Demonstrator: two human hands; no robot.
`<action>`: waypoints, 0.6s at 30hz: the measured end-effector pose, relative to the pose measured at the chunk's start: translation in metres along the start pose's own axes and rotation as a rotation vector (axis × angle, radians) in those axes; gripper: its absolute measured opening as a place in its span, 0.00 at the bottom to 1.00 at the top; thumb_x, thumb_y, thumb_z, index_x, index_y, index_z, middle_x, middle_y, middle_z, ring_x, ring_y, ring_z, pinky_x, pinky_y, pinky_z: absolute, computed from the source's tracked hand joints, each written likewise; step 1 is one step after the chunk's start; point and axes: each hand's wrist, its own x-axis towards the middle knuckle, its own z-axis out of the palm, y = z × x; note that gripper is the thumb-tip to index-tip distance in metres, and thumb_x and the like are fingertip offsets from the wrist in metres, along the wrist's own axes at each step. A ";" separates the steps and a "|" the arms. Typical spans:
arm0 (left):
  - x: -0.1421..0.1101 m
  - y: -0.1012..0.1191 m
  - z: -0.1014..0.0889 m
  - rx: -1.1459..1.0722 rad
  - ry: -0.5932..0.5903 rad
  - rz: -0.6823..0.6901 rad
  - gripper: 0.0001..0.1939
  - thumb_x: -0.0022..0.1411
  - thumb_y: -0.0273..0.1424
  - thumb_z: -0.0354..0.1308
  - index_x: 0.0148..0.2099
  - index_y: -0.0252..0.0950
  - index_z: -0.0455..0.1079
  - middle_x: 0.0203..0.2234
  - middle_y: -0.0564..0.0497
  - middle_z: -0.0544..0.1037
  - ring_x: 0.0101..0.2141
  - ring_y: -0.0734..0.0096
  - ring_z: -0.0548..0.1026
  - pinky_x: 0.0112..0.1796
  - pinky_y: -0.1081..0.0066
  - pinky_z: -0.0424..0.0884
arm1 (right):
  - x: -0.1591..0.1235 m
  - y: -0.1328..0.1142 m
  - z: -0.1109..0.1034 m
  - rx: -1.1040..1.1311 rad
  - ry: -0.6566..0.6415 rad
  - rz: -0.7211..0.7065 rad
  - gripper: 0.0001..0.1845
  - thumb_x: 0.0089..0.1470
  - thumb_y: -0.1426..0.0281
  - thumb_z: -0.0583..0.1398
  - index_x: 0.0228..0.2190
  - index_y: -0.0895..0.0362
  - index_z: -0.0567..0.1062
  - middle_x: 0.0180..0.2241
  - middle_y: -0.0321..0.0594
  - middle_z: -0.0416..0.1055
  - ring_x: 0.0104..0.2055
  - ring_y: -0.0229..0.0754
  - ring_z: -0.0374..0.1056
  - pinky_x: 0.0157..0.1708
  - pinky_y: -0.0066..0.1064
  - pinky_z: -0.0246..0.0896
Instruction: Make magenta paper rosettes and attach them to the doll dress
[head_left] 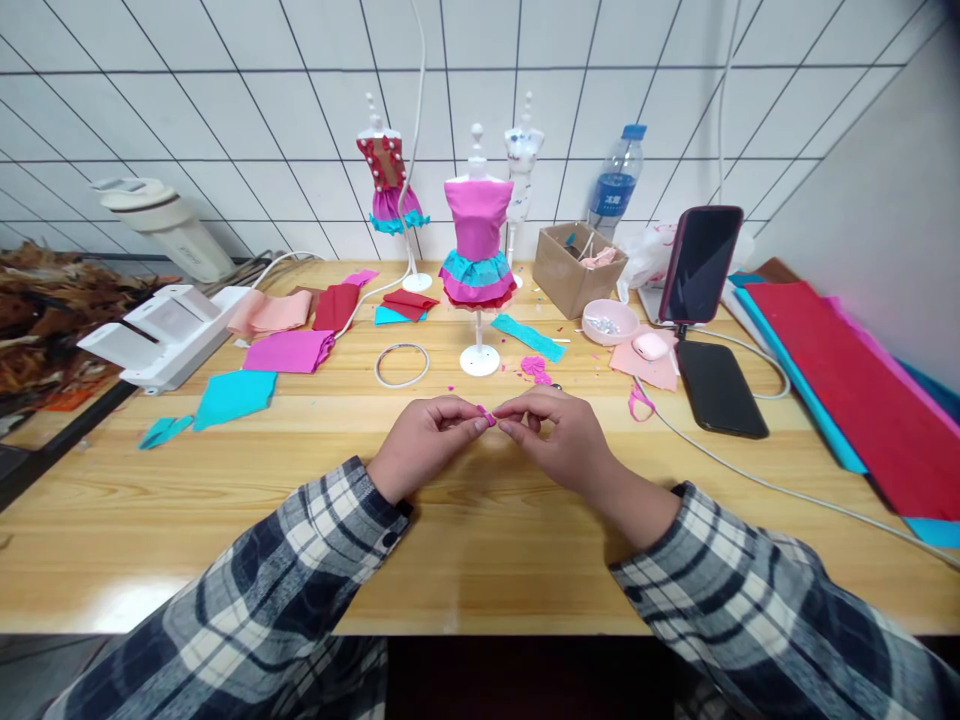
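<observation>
A small piece of magenta crepe paper (487,416) is pinched between my two hands, low over the table. My left hand (431,440) grips its left end between thumb and forefinger. On its right end, the thumb and forefinger of my right hand (559,435) are closed too. Just beyond my hands stands a mini dress form (480,225) in a pink bodice with a tiered turquoise, magenta and red skirt. Near its base lie a ruffled magenta paper piece (536,368) and a turquoise strip (529,337).
Folded coloured papers (289,350) lie to the left, near a white power strip (165,335). At the right are a cardboard box (577,270), a bowl of beads (611,322), two phones (720,390), a cable (750,477) and large paper sheets (847,370). A ring (402,366) lies mid-table.
</observation>
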 end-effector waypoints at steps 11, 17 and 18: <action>-0.002 0.004 0.002 0.104 -0.048 -0.032 0.13 0.52 0.38 0.64 0.31 0.31 0.77 0.27 0.48 0.79 0.30 0.69 0.74 0.34 0.71 0.68 | -0.004 0.002 0.002 -0.179 -0.010 -0.103 0.05 0.54 0.70 0.59 0.32 0.55 0.76 0.29 0.37 0.73 0.28 0.35 0.65 0.30 0.27 0.57; -0.002 0.004 0.003 0.134 -0.051 -0.042 0.14 0.52 0.39 0.63 0.32 0.32 0.76 0.28 0.48 0.79 0.30 0.69 0.73 0.32 0.72 0.68 | -0.002 0.003 0.002 -0.167 -0.014 -0.073 0.02 0.51 0.72 0.59 0.30 0.56 0.73 0.27 0.35 0.70 0.28 0.35 0.65 0.28 0.26 0.57; -0.002 0.004 0.003 0.138 -0.047 -0.039 0.14 0.52 0.39 0.63 0.32 0.32 0.76 0.28 0.48 0.79 0.30 0.69 0.73 0.32 0.72 0.68 | -0.002 0.003 0.002 -0.140 -0.022 -0.059 0.03 0.52 0.71 0.59 0.31 0.56 0.74 0.29 0.36 0.71 0.27 0.34 0.65 0.28 0.26 0.58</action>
